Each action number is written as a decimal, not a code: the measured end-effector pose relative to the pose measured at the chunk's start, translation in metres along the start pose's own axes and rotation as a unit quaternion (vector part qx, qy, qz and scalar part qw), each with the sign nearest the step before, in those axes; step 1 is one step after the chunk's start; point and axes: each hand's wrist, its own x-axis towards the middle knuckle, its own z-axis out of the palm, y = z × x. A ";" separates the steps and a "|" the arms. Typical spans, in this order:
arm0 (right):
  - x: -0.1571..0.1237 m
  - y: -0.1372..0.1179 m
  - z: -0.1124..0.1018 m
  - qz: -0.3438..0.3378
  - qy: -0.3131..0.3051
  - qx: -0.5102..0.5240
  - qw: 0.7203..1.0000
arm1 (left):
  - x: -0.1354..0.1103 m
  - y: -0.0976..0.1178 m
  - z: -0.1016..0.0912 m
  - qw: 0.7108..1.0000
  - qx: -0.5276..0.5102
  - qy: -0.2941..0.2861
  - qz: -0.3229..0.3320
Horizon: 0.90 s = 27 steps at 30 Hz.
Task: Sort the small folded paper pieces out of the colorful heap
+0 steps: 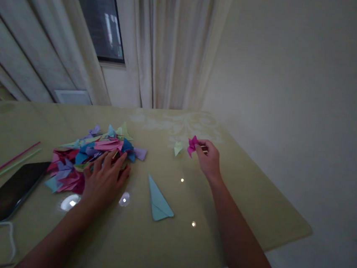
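My left hand [106, 179] lies flat with fingers spread on the near edge of a pile of folded coloured paper pieces [91, 153] in pink, blue and purple. My right hand [208, 158] is stretched out to the far right and pinches a small magenta folded paper flower [192, 145] just above the table. A small pale green folded piece [178, 148] lies just left of the flower. A light blue paper folded into a long triangle [158, 199] lies between my arms.
The glossy yellow-green table [155, 241] ends close at the right and near edges. A dark tablet [8, 195] with a white cable [2, 228] sits at the left, beside thin pink and green sticks [5, 163]. Curtains and a window stand behind.
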 end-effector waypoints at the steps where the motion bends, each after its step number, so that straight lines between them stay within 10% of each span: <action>1: 0.004 0.010 -0.004 0.008 -0.001 -0.011 1.000 | 0.000 -0.001 0.000 1.000 0.008 -0.011 -0.004; 17: 0.005 0.067 -0.004 0.064 -0.022 -0.026 0.997 | 0.004 -0.005 -0.001 0.991 -0.107 0.079 0.000; 24: -0.004 0.028 0.000 -0.022 0.078 -0.062 0.995 | 0.001 0.004 -0.007 0.966 -0.235 0.110 -0.009; 27: -0.022 -0.007 0.016 -0.104 -0.024 -0.012 0.994 | -0.005 0.016 -0.011 0.948 -0.292 0.123 0.025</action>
